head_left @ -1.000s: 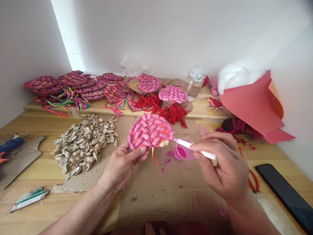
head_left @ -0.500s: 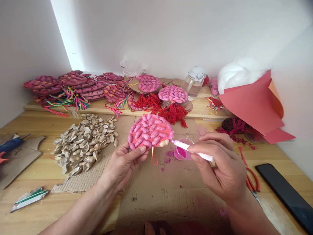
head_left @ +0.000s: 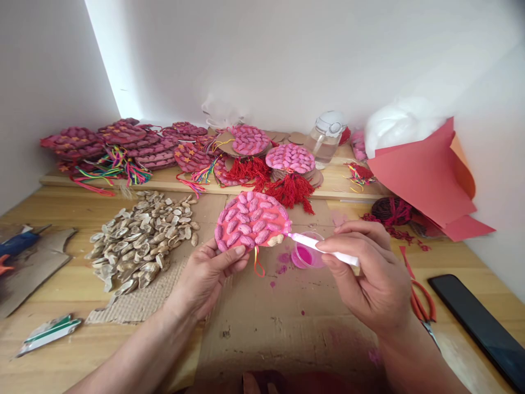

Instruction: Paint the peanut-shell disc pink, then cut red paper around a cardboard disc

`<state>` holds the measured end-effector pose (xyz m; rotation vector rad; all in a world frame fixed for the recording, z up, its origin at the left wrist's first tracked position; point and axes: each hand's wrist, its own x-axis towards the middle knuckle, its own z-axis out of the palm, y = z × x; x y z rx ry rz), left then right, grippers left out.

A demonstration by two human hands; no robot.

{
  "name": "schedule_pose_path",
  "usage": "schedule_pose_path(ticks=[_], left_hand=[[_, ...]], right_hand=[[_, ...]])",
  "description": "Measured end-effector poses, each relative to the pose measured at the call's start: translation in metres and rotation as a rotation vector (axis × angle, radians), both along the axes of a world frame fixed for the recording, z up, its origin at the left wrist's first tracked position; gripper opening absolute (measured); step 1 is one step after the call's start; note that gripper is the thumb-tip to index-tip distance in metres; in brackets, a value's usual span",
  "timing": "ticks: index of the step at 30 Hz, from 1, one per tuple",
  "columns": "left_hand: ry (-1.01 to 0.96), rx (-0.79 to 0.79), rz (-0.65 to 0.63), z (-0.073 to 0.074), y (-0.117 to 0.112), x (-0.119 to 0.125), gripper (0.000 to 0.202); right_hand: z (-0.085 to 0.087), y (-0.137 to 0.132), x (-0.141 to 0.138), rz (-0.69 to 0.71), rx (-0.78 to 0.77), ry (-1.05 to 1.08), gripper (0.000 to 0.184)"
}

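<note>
My left hand (head_left: 219,268) pinches the lower left edge of a round red disc (head_left: 252,220) covered in peanut shells painted pink. One shell at its lower right, an unpainted peanut shell (head_left: 275,239), is still tan. A yellow and orange cord loop (head_left: 258,262) hangs from the disc's bottom edge. Between the thumb and fingers of my right hand (head_left: 369,273) is a white paintbrush (head_left: 324,248); its pink tip touches a pink shell on the disc's right edge. Behind the brush, a clear cup (head_left: 301,257) of magenta paint stands on stained cardboard (head_left: 262,328).
Peanut shells (head_left: 143,241) are heaped on cardboard at left. Finished pink discs (head_left: 156,148) with tassels line a ledge at the back, beside a water bottle (head_left: 326,137). Red paper (head_left: 426,175), orange-handled pliers (head_left: 422,306) and a black phone (head_left: 476,323) lie at right.
The brush tip has shifted very slightly, staying at the disc's right edge. My right hand moved a little with it; my left hand and the disc hold still.
</note>
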<state>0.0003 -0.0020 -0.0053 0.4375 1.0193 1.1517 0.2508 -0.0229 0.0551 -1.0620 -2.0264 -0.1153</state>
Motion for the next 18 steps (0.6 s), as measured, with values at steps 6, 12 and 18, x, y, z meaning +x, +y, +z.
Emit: schedule_pose_path(ticks=[6, 12, 18], left_hand=[[0.007, 0.012, 0.001, 0.0001, -0.0013, -0.0004, 0.035], [0.016, 0.012, 0.004, 0.0016, -0.001, 0.0008, 0.037], [0.04, 0.058, 0.005, 0.0031, -0.0016, 0.0017, 0.036]], right_hand=[[-0.0014, 0.0011, 0.0007, 0.009, -0.01, 0.006, 0.012], [-0.0018, 0.0007, 0.0031, -0.028, 0.026, 0.012, 0.014], [-0.0004, 0.0002, 0.003, -0.004, 0.0, -0.016, 0.013]])
